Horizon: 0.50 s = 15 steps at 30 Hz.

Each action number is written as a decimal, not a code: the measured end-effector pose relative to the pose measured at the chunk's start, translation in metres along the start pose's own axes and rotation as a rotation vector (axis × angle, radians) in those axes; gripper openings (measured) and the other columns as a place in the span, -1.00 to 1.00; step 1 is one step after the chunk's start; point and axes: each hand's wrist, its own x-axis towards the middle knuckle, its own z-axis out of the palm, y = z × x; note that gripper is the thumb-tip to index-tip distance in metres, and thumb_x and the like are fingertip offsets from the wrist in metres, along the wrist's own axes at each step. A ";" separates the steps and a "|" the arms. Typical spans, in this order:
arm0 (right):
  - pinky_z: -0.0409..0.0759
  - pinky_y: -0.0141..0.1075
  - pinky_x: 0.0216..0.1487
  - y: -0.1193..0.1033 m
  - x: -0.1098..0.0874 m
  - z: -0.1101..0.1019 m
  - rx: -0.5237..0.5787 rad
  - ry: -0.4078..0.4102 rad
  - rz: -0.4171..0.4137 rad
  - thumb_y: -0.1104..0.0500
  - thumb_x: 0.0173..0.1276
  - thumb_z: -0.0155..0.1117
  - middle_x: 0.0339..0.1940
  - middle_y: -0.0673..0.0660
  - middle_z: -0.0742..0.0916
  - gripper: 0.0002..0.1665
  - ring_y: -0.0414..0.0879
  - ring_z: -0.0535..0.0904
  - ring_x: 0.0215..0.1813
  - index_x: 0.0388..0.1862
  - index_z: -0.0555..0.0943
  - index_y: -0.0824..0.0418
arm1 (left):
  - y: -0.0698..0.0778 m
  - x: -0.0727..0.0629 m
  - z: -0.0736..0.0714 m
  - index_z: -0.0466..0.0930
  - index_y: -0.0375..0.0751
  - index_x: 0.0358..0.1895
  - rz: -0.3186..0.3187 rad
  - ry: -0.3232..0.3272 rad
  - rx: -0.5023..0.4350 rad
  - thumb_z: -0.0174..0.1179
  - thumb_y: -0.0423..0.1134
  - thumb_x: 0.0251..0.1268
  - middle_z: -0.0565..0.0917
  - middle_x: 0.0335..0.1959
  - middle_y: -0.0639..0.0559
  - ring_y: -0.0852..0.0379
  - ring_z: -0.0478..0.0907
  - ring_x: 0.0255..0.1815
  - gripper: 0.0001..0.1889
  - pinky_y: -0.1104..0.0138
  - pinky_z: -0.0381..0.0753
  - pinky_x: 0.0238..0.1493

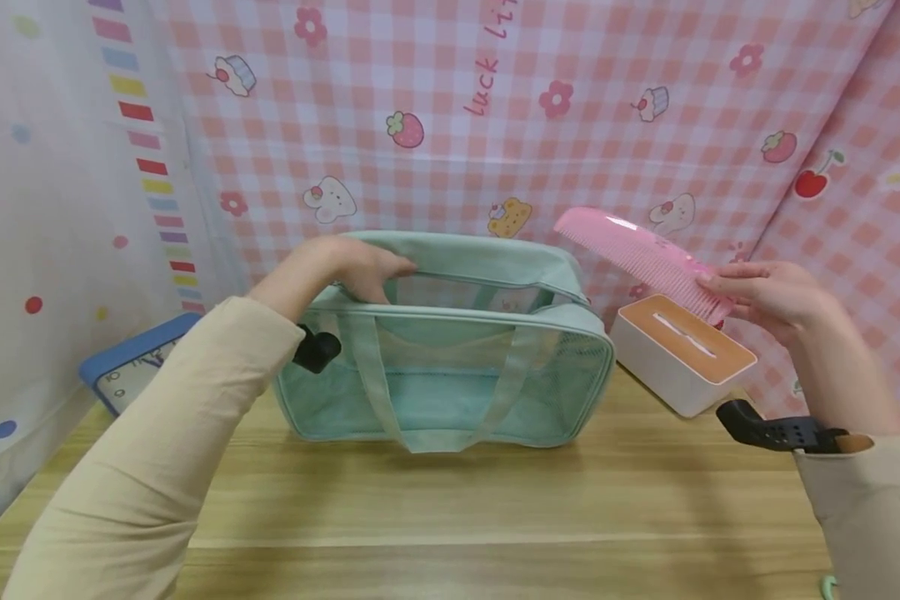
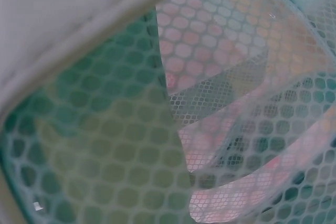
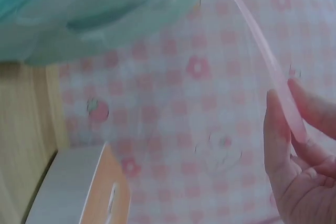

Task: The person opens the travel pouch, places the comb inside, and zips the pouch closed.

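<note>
A mint-green bag with clear panels (image 1: 450, 329) stands on the table, unzipped along its top. At the left end of that opening is my left hand (image 1: 363, 267), its visible fingers spread between the front rim and the back flap. Some of its fingertips are hidden by the bag. In the left wrist view, only the bag's mesh (image 2: 121, 145) shows, close up. To the right of the bag, my right hand (image 1: 776, 296) pinches one end of a pink comb (image 1: 630, 250) between thumb and fingers. The comb is raised and tilted, its teeth facing down.
Behind and below the comb stands a white tissue box with an orange-brown top (image 1: 663, 367). A blue-framed clock (image 1: 138, 358) leans at the left, partly behind my left sleeve. A pink checked cloth (image 1: 450, 125) hangs behind the wooden table (image 1: 495, 517).
</note>
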 end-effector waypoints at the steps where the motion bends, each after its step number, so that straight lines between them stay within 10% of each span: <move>1: 0.60 -0.55 -0.30 -0.004 0.001 0.005 -0.026 -0.008 -0.012 -0.02 0.24 0.21 -0.50 -0.31 0.60 -0.78 -0.40 0.53 -0.39 -0.60 0.59 -0.28 | 0.000 0.000 0.000 -0.16 -0.38 0.42 -0.001 -0.001 0.002 0.03 -0.14 0.30 -0.05 0.46 -0.25 -0.14 -0.13 0.48 -0.23 0.09 -0.06 0.48; 8: 0.61 -0.49 -0.25 -0.028 0.012 0.039 -0.104 -0.092 -0.095 0.01 0.25 0.23 -0.43 -0.22 0.63 -0.92 -0.33 0.54 -0.34 -0.36 0.67 -0.15 | -0.001 0.000 -0.002 -0.17 -0.35 0.42 -0.009 -0.002 0.004 0.04 -0.10 0.29 -0.05 0.46 -0.23 -0.12 -0.13 0.48 -0.21 0.09 -0.05 0.48; 15: 0.61 -0.45 -0.30 -0.053 0.022 0.078 -0.203 -0.186 -0.132 0.07 0.26 0.22 -0.39 -0.15 0.65 -0.45 -0.31 0.55 -0.35 0.13 0.47 0.38 | -0.002 0.000 -0.001 -0.17 -0.34 0.43 -0.010 -0.002 0.004 0.06 -0.08 0.28 -0.04 0.46 -0.22 -0.12 -0.11 0.48 -0.20 0.10 -0.03 0.47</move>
